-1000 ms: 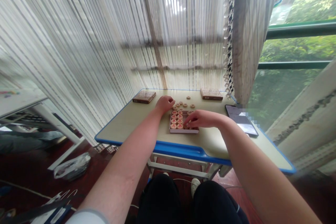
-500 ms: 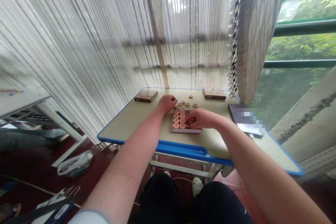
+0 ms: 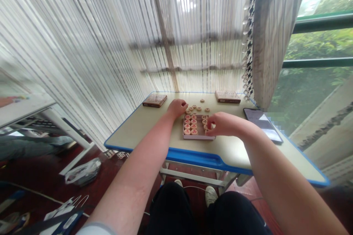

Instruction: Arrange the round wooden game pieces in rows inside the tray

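An open shallow box [image 3: 199, 137] holds round wooden xiangqi pieces with red characters. Two filled columns of pieces [image 3: 191, 125] stand at its left. Along the right side is another column [image 3: 204, 121], partly covered by my right hand [image 3: 220, 124]. That hand's thumb and fingers are closed on a xiangqi piece [image 3: 206, 132] at the near right of the box. Just beyond the box's far left corner, my left hand [image 3: 178, 107] rests with curled fingers beside loose xiangqi pieces [image 3: 199, 109]. What its fingers hold, if anything, is hidden.
Two flat brown boxes [image 3: 154, 100] [image 3: 227, 96] lie at the table's far corners. A phone-like dark tablet [image 3: 261, 125] is at the right. The table [image 3: 129, 132] has a blue rim. String curtains hang behind it. Another person's hand [image 3: 7, 101] shows at far left.
My right hand has shifted from the middle of the box to its right side, uncovering part of the right column. My left hand stays by the loose pieces. The view has shifted slightly.
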{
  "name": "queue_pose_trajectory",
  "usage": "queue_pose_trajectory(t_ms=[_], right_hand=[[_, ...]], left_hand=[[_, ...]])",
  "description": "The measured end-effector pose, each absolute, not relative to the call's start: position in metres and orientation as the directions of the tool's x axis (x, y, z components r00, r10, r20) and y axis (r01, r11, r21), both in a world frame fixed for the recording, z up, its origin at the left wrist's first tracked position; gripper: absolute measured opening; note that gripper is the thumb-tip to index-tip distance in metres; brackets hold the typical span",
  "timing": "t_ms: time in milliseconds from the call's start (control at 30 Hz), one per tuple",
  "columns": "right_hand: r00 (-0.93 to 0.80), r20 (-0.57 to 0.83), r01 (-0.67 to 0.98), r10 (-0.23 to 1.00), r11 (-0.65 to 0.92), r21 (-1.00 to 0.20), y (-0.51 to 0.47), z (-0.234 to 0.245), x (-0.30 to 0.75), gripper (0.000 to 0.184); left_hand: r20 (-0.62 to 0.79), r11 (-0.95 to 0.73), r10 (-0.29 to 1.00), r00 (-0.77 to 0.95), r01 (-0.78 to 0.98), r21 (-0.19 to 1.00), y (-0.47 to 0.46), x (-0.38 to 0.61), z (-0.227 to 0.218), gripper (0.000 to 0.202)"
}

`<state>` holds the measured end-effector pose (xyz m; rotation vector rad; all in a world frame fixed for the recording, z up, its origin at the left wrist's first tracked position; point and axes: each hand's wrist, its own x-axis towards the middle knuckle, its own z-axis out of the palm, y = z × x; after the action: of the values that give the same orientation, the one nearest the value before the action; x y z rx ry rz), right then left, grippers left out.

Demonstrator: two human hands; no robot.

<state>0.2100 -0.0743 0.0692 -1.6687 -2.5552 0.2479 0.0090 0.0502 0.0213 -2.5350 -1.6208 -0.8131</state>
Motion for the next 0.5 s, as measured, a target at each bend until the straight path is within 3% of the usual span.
queue_pose_trajectory(t_ms=[267,500], right_hand=[[-0.382,-0.077,0.916,0.921,0.366,-0.166,-0.0777,0.0736,0.2099,0.027],[-0.395,-0.003,0.901,0.918,0.387,-0.194,-0.0721,0.0683,0.2151,0.022]], left_hand=[[0.429,-0.47,0.836,0.342,0.85,0.238,0.0541,0.0083,0.0176,0.032],[0.412,-0.478,0.838,0.359,0.847,0.233,0.0552,0.0076,0.0152,0.033]])
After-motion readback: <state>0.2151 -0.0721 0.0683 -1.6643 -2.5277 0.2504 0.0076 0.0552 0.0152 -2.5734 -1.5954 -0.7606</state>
